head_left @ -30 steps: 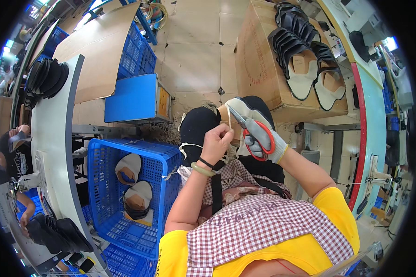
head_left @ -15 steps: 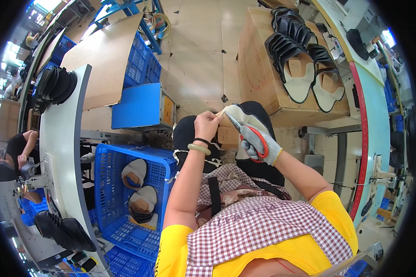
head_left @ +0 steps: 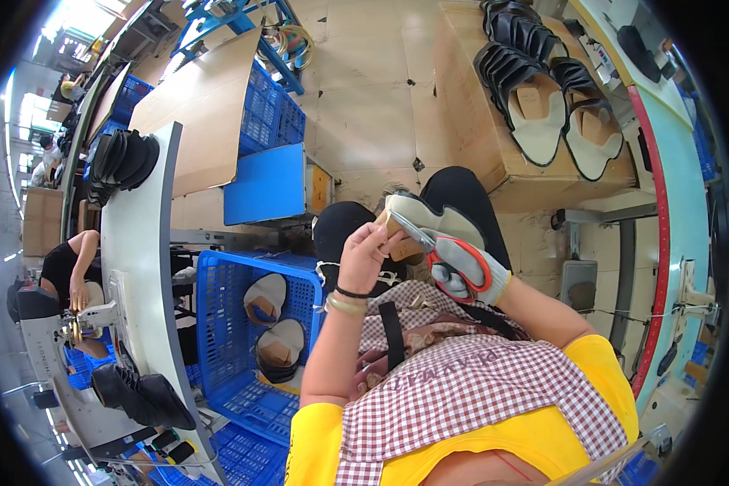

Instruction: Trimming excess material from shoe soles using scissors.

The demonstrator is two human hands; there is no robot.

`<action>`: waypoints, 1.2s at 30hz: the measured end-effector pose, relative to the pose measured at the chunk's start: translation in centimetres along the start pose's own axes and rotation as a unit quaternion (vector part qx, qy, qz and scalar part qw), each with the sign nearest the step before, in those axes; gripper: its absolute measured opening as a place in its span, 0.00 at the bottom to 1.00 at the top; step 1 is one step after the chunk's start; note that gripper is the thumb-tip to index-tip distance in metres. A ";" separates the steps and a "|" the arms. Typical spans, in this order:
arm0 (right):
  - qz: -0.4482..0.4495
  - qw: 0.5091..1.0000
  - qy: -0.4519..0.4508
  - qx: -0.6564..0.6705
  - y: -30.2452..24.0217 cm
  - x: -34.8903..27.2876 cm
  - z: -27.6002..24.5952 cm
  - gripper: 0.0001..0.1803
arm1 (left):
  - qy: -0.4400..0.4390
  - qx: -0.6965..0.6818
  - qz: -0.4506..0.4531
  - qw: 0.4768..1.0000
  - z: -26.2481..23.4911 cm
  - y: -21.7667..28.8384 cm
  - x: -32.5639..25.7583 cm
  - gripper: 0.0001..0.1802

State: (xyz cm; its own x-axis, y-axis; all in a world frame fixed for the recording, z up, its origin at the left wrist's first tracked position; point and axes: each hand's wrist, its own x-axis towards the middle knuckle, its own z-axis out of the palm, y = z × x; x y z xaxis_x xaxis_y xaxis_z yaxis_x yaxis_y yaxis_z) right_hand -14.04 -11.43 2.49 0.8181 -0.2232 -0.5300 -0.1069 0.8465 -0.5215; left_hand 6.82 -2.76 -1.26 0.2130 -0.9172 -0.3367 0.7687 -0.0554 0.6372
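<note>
My bare left hand (head_left: 367, 253) is closed on the near-left edge of a shoe upper (head_left: 455, 224), a curved piece with cream lining, black edging and a tan insert, held above my lap. My right hand (head_left: 462, 271), in a pale work glove, grips red-handled scissors (head_left: 414, 232). Their blades point up and left, along the upper's edge close to my left fingertips. Whether the blades are fully closed is hard to tell.
Left of my legs stands a blue plastic crate (head_left: 219, 340) with several shoe uppers inside. A cardboard box (head_left: 462, 121) at the far right bears rows of black uppers. A white workbench (head_left: 138, 235) runs along the left, where another person's arm (head_left: 79, 259) reaches to a sewing machine.
My view has swung slightly left, so the surroundings appear farther right. The scissors lie flatter, and more of the upper's lined face shows. Both hands keep their hold.
</note>
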 end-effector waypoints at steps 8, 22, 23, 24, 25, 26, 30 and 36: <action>-0.021 0.996 -0.063 0.067 1.4 -0.5 3.7 0.30 | 0.027 -0.088 0.165 0.982 2.3 -3.0 -3.7 0.04; -0.061 0.997 0.002 0.049 1.8 -0.3 4.9 0.24 | -0.076 0.078 0.201 0.973 2.0 -5.0 -5.9 0.05; -0.069 0.996 -0.006 0.048 1.8 -0.1 4.8 0.24 | -0.094 0.146 0.226 0.959 1.4 -4.7 -6.1 0.05; -0.069 0.997 -0.003 0.046 1.6 -0.3 4.5 0.24 | -0.124 0.197 0.251 0.940 1.7 -3.9 -5.9 0.06; -0.071 0.997 -0.014 0.034 1.2 -0.6 4.2 0.25 | -0.127 0.193 0.250 0.940 2.1 -3.2 -6.3 0.06; -0.074 0.997 -0.024 0.021 0.7 -1.0 3.9 0.26 | -0.076 0.146 0.187 0.969 2.4 -2.4 -6.9 0.07; -0.113 0.974 0.080 -0.179 -0.8 -2.4 3.8 0.32 | 0.177 0.232 0.087 0.953 -5.5 2.3 -8.8 0.09; -0.310 0.852 0.313 -0.284 -3.3 -3.0 1.6 0.32 | 0.463 0.764 0.231 0.385 -14.3 5.0 -7.4 0.26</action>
State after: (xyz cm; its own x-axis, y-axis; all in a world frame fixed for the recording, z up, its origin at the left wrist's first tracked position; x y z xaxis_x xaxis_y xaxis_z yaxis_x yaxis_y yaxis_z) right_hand -15.21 -12.82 6.85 0.3741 -0.9068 -0.1943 -0.1643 0.1414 -0.9762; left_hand 17.72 9.42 -5.53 0.7823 -0.4733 0.4049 -0.5816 -0.7877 0.2031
